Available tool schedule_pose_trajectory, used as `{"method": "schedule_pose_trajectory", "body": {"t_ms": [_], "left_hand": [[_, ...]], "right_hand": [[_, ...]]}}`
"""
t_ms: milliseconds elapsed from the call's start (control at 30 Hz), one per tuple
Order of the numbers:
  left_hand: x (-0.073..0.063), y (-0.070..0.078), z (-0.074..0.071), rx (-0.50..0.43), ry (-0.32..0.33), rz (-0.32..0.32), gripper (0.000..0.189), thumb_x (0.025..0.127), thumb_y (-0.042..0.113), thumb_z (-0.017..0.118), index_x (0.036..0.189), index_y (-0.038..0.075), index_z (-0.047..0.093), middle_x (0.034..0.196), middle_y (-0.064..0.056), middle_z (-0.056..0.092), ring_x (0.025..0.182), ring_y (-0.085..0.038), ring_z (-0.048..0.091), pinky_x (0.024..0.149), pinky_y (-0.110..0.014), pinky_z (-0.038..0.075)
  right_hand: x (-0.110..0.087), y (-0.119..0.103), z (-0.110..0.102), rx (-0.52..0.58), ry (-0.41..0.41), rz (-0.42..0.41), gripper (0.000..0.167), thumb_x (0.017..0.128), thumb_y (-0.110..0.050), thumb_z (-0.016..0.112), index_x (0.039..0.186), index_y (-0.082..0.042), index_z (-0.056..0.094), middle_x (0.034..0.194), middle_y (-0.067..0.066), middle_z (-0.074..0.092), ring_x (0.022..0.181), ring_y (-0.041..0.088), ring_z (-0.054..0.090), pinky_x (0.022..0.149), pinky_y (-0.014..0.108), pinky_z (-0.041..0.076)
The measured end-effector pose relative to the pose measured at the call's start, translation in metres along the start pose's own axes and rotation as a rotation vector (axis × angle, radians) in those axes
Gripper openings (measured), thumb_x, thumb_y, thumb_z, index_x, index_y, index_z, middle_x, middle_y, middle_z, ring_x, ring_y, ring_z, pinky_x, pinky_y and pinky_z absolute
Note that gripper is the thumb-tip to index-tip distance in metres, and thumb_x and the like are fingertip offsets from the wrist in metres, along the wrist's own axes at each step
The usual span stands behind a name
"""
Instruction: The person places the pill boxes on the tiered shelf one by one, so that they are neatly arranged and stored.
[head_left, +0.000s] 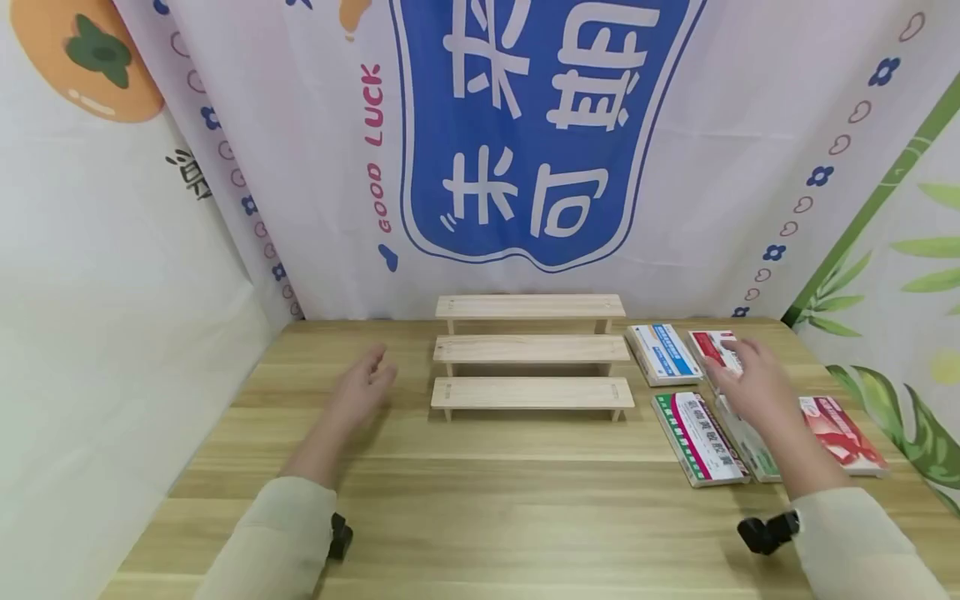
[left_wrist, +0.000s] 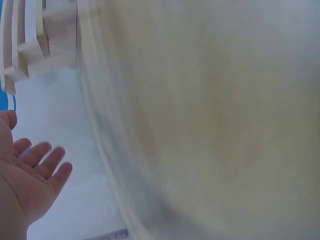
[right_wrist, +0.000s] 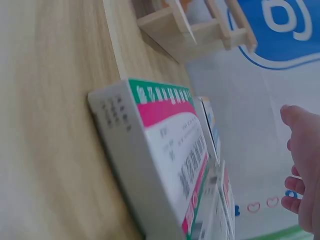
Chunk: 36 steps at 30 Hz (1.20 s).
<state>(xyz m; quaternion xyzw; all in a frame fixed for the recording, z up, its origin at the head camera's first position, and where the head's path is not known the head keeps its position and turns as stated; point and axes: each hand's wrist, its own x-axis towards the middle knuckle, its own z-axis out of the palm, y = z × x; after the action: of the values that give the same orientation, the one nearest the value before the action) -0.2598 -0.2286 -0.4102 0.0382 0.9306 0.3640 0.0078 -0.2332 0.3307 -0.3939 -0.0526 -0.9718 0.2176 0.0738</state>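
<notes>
My right hand (head_left: pixel 757 387) hovers over the medicine boxes on the right, its fingertips overlapping a red-and-white box (head_left: pixel 705 343) in the head view. Nothing shows in its loosely bent fingers in the right wrist view. Beside that box lies a blue-and-white box (head_left: pixel 665 354). Nearer to me is a white box with green and magenta bands (head_left: pixel 697 437); a pale box (head_left: pixel 761 458) is partly hidden under my forearm. A red-and-white box (head_left: pixel 843 435) with a picture lies farthest right. My left hand (head_left: pixel 362 387), empty with fingers spread, is above the table left of the wooden three-step rack (head_left: pixel 532 392).
The rack stands at the back middle of the wood-grain table (head_left: pixel 480 508), its shelves bare. Behind it hangs a printed cloth (head_left: pixel 330 208) with a blue sign, and more cloth flanks both sides. A small black device (head_left: pixel 768 532) sits at my right sleeve.
</notes>
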Motion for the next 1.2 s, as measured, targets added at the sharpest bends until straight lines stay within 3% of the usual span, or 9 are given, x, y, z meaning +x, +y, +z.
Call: {"method": "schedule_pose_trajectory", "body": {"t_ms": [133, 267, 400, 533, 800, 1000, 1200], "left_hand": [[-0.006, 0.008, 0.012, -0.220, 0.014, -0.029, 0.060, 0.104, 0.037, 0.043, 0.152, 0.004, 0.030, 0.151, -0.024, 0.041, 0.138, -0.040, 0.041, 0.114, -0.052, 0.037], [-0.010, 0.014, 0.025, -0.461, -0.002, -0.112, 0.055, 0.104, 0.029, 0.046, 0.152, 0.006, 0.032, 0.150, -0.022, 0.043, 0.138, -0.037, 0.043, 0.115, -0.047, 0.037], [-0.011, 0.015, 0.038, -0.604, -0.014, -0.166, 0.055, 0.103, 0.025, 0.049, 0.152, 0.007, 0.032, 0.150, -0.020, 0.043, 0.136, -0.036, 0.046, 0.115, -0.045, 0.038], [-0.010, 0.014, 0.051, -0.596, -0.012, -0.151, 0.053, 0.102, 0.022, 0.050, 0.150, 0.005, 0.036, 0.148, -0.021, 0.046, 0.131, -0.037, 0.050, 0.114, -0.046, 0.040], [-0.010, 0.014, 0.073, -0.623, 0.001, -0.110, 0.049, 0.101, 0.014, 0.053, 0.145, -0.002, 0.040, 0.146, -0.025, 0.047, 0.134, -0.037, 0.048, 0.111, -0.040, 0.043], [-0.010, 0.013, 0.077, -0.599, 0.018, -0.102, 0.046, 0.099, 0.010, 0.054, 0.142, -0.001, 0.045, 0.145, -0.021, 0.049, 0.136, -0.034, 0.047, 0.112, -0.038, 0.040], [-0.011, 0.012, 0.080, -0.563, 0.039, -0.077, 0.041, 0.099, 0.009, 0.055, 0.138, -0.002, 0.050, 0.145, -0.020, 0.050, 0.135, -0.034, 0.049, 0.113, -0.041, 0.041]], "right_hand": [[-0.018, 0.021, -0.006, 0.053, 0.049, 0.090, 0.082, 0.097, -0.064, 0.036, 0.148, 0.000, 0.034, 0.152, 0.036, 0.021, 0.132, 0.061, 0.026, 0.098, 0.077, 0.029], [-0.037, 0.045, -0.011, 0.088, 0.078, 0.176, 0.079, 0.099, -0.058, 0.039, 0.148, 0.003, 0.032, 0.151, 0.038, 0.021, 0.134, 0.061, 0.023, 0.099, 0.077, 0.027], [-0.054, 0.068, -0.013, 0.114, 0.128, 0.195, 0.074, 0.099, -0.050, 0.045, 0.146, 0.006, 0.034, 0.148, 0.041, 0.023, 0.134, 0.061, 0.022, 0.100, 0.076, 0.025], [-0.068, 0.087, -0.012, 0.110, 0.157, 0.227, 0.072, 0.100, -0.046, 0.046, 0.145, 0.008, 0.033, 0.146, 0.043, 0.021, 0.131, 0.064, 0.021, 0.100, 0.076, 0.023], [-0.088, 0.116, -0.008, 0.034, 0.089, 0.397, 0.084, 0.098, -0.055, 0.042, 0.149, 0.008, 0.021, 0.146, 0.046, 0.012, 0.132, 0.065, 0.014, 0.107, 0.074, 0.018], [-0.093, 0.128, -0.005, -0.009, 0.015, 0.406, 0.089, 0.096, -0.057, 0.044, 0.150, 0.008, 0.015, 0.144, 0.049, 0.011, 0.129, 0.068, 0.016, 0.104, 0.075, 0.021], [-0.093, 0.133, -0.001, -0.006, 0.019, 0.410, 0.093, 0.094, -0.059, 0.048, 0.150, 0.009, 0.016, 0.144, 0.047, 0.014, 0.131, 0.065, 0.017, 0.104, 0.075, 0.023]]}}
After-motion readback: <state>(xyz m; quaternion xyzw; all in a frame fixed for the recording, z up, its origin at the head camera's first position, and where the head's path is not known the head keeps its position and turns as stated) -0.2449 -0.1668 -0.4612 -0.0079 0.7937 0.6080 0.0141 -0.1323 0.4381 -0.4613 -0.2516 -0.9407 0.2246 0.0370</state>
